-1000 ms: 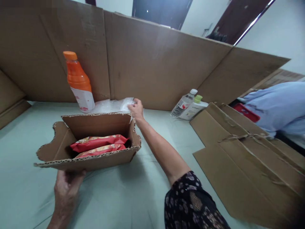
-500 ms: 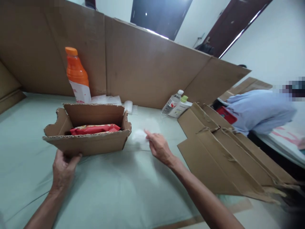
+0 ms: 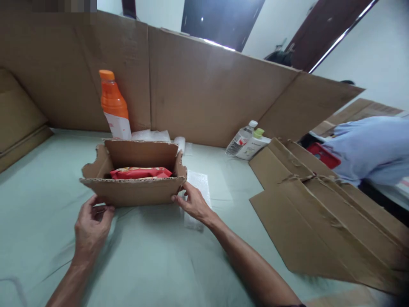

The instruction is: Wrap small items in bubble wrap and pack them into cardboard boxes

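Observation:
An open cardboard box [image 3: 134, 192] with ragged edges sits on the pale green surface, red snack packets [image 3: 140, 172] inside. My left hand [image 3: 92, 224] touches the box's front left bottom corner, fingers curled loosely. At the box's front right corner is my right hand [image 3: 193, 203], fingers spread against the cardboard. A clear bubble-wrap sheet [image 3: 198, 192] lies flat on the surface just right of the box, under and beyond my right hand.
An orange bottle [image 3: 114, 106] stands behind the box beside more plastic wrap [image 3: 151, 135]. Two small bottles [image 3: 249, 140] lie at the back right. Flattened cardboard [image 3: 316, 213] covers the right side. Cardboard walls [image 3: 207, 89] surround the surface. A person in blue [image 3: 373, 147] is at far right.
My right hand pulled a bubble-wrap sheet from behind the box, laid it to the box's right, then moved onto the box's front right corner. The left hand stayed at the front.

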### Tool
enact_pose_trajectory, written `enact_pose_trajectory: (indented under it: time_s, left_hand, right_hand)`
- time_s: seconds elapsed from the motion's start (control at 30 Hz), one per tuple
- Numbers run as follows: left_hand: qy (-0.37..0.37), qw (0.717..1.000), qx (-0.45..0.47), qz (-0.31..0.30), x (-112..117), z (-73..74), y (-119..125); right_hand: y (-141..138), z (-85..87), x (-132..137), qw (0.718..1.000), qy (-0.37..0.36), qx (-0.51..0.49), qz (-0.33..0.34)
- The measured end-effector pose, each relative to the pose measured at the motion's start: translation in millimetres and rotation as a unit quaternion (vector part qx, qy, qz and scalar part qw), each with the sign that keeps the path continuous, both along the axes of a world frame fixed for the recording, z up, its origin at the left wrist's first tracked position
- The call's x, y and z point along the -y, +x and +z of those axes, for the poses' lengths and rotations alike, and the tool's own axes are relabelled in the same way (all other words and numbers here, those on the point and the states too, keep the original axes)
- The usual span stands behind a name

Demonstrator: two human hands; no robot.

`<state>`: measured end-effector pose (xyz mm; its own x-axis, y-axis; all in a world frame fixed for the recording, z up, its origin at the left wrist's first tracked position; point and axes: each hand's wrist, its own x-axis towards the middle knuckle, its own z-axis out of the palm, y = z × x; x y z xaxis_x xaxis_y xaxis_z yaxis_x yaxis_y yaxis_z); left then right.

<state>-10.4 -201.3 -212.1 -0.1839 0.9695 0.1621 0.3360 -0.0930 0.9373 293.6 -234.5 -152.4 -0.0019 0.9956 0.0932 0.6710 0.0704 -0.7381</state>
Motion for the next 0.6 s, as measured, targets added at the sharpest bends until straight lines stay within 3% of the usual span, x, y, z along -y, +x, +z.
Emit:
enact_pose_trajectory:
  time_s: [0.13, 0.2, 0.27, 0.37, 0.43, 0.6]
  left_hand:
    - [-0.028, 0.984, 0.152, -0.087, -12.2, -7.1, 8.5]
    - [-0.048, 0.977, 0.168, -0.126, -13.8, -4.7, 12.4]
    - [-0.06, 0.98, 0.152, -0.115, -12.1, 0.2, 13.4]
    - [-0.052, 0.99, 0.111, -0.071, -6.1, 7.2, 9.1]
    - [-0.037, 0.995, 0.076, -0.059, -2.0, 8.6, 5.1]
    - [0.034, 0.994, -0.041, -0.093, 4.7, 2.9, 4.7]
  right_hand:
    - [-9.5, -10.7, -25.7, 0.997, -0.018, -0.024, -0.07]
    - [-3.5, -9.2, -28.1, 0.996, -0.004, -0.035, -0.081]
    - [10.0, -4.7, -20.0, 0.995, 0.033, -0.04, -0.086]
    - [36.8, 1.3, 11.9, 0.993, 0.072, -0.018, -0.091]
    - [49.5, 0.0, 41.2, 0.995, 0.051, 0.014, -0.079]
    - [39.3, -23.5, 103.1, 0.99, -0.025, 0.137, 0.007]
